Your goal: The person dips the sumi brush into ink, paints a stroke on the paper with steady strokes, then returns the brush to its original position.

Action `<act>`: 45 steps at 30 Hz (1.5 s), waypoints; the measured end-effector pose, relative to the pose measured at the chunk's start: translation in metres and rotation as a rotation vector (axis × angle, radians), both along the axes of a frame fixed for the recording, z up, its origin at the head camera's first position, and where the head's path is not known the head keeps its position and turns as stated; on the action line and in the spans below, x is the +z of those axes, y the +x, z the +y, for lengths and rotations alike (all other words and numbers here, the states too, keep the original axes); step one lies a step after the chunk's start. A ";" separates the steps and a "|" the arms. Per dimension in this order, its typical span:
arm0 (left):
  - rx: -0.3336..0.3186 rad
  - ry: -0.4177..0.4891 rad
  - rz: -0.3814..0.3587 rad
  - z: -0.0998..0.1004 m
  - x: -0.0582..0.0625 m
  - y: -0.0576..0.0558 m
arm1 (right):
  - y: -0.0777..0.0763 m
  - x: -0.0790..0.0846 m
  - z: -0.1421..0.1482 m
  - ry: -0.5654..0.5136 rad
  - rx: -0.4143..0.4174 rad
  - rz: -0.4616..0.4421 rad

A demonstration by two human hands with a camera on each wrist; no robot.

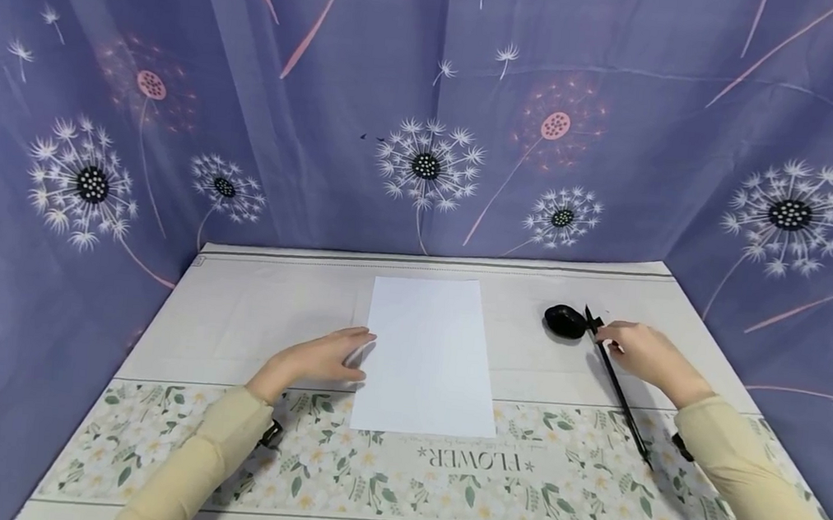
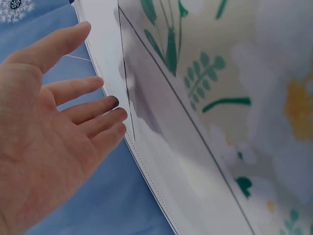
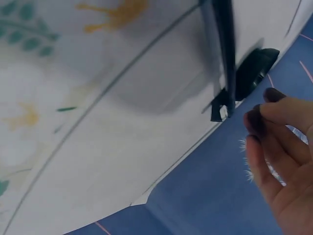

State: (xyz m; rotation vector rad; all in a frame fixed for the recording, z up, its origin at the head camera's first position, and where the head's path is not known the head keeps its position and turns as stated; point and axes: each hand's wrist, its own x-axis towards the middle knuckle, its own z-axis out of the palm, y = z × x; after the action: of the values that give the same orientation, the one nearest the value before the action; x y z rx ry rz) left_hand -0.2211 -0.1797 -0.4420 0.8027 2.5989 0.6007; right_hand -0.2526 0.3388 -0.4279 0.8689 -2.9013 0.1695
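Observation:
A blank sheet of white paper (image 1: 426,356) lies in the middle of the table. My left hand (image 1: 319,356) is at its left edge, thumb and fingers spread; whether the fingertips touch it I cannot tell. The left wrist view shows this hand's palm (image 2: 44,137) with nothing in it. To the right, a long black brush (image 1: 620,393) lies slantwise, its pointed end beside a black oval object (image 1: 565,322). My right hand (image 1: 642,354) is beside the brush's upper part. In the right wrist view its loosely bent fingers (image 3: 274,156) look apart from the brush (image 3: 225,49), their tips dark.
A small black rest (image 3: 218,106) sits under the brush near its pointed end. The white tablecloth (image 1: 280,293) has a flowered band with the word FLOWER. Purple dandelion curtains (image 1: 326,103) surround the table at the back and both sides.

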 end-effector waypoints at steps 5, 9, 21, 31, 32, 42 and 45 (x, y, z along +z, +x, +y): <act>0.000 -0.013 -0.013 0.003 -0.002 -0.002 | 0.007 -0.001 0.002 0.034 0.021 0.052; -0.004 -0.023 -0.009 0.003 -0.004 -0.003 | 0.012 -0.001 0.005 0.079 0.059 0.106; 0.004 -0.045 -0.031 -0.001 -0.006 -0.005 | 0.011 -0.021 0.017 0.125 0.166 0.287; 0.016 -0.036 -0.040 -0.001 -0.010 -0.009 | 0.013 -0.025 0.018 0.165 0.169 0.236; 0.018 -0.033 -0.039 -0.002 -0.010 -0.010 | 0.014 -0.026 0.017 0.168 0.169 0.234; 0.017 -0.034 -0.042 -0.003 -0.010 -0.014 | 0.013 -0.036 0.019 0.176 0.255 0.288; 0.017 -0.030 -0.043 -0.003 -0.010 -0.014 | 0.014 -0.036 0.019 0.170 0.242 0.264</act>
State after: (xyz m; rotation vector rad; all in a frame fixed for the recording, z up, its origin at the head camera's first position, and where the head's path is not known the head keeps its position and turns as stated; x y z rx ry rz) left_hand -0.2348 -0.1829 -0.4521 0.7515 2.5721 0.5756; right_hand -0.2387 0.3580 -0.4644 1.1716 -2.5879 -0.1639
